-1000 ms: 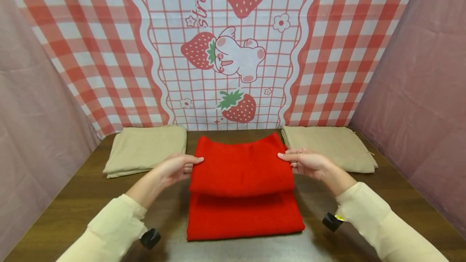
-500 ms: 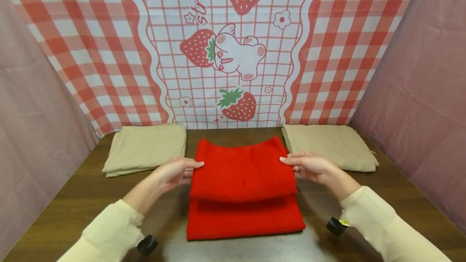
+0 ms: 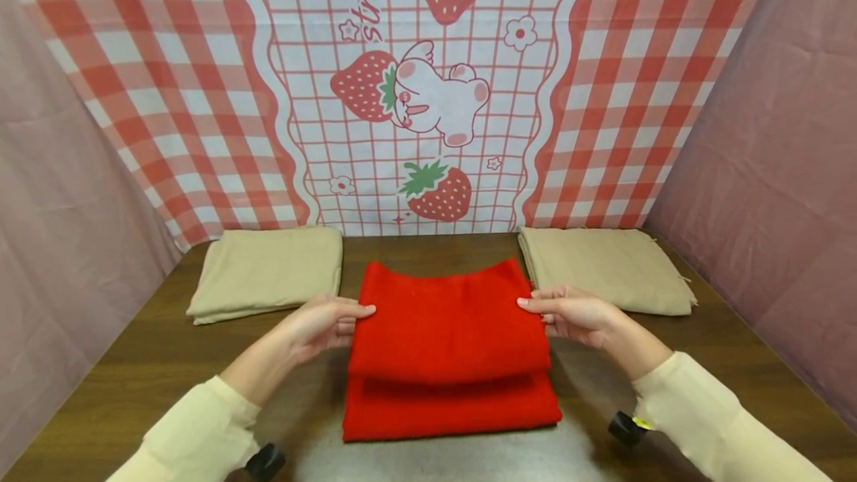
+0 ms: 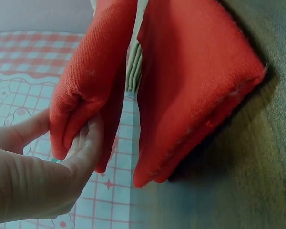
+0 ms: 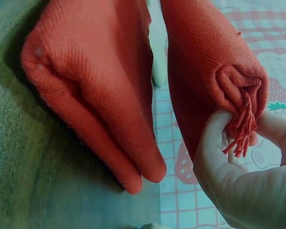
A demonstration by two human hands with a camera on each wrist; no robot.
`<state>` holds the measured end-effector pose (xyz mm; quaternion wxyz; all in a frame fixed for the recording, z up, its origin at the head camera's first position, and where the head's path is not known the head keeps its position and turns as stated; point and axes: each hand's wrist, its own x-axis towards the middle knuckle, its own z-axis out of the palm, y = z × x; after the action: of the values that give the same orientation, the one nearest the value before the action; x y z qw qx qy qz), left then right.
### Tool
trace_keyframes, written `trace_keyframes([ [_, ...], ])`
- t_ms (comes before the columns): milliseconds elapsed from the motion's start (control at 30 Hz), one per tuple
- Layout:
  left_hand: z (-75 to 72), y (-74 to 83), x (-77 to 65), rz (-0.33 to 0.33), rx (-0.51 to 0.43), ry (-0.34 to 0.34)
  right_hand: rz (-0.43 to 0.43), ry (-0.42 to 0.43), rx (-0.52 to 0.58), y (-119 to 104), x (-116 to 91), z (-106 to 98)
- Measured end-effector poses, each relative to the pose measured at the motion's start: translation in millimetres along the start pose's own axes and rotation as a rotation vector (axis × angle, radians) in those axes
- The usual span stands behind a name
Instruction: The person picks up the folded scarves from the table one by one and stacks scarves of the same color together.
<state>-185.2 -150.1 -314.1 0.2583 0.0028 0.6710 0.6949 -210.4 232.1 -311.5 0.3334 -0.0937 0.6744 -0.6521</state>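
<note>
Near us, two cream sleeves [image 3: 201, 422] get cut off. We see one red cloth [image 3: 455, 415] at our twelve o'clock on the counter [image 3: 161, 363]. Its lifted fold [image 3: 448, 333] runs long from nine to three; its top edge [image 3: 442, 285] points to twelve. The left hand [image 3: 320, 326] and right hand [image 3: 581, 318], nearly closed, pinch its nine and three o'clock ends, with some fingertips hidden behind. Farther off, two tan cloths [image 3: 271, 270] lie at eleven and one.
</note>
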Motion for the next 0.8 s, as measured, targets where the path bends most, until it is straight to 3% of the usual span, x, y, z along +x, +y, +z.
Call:
trace_keyframes([
  [333, 2.3, -2.5, -8.1, 0.005, -0.009, -0.016, -0.01, -0.027, -0.035, 2, -9, 5],
  [800, 4.3, -11.3, -13.9, -0.012, -0.002, -0.003, -0.017, 0.036, -0.053, 11, -12, 11],
])
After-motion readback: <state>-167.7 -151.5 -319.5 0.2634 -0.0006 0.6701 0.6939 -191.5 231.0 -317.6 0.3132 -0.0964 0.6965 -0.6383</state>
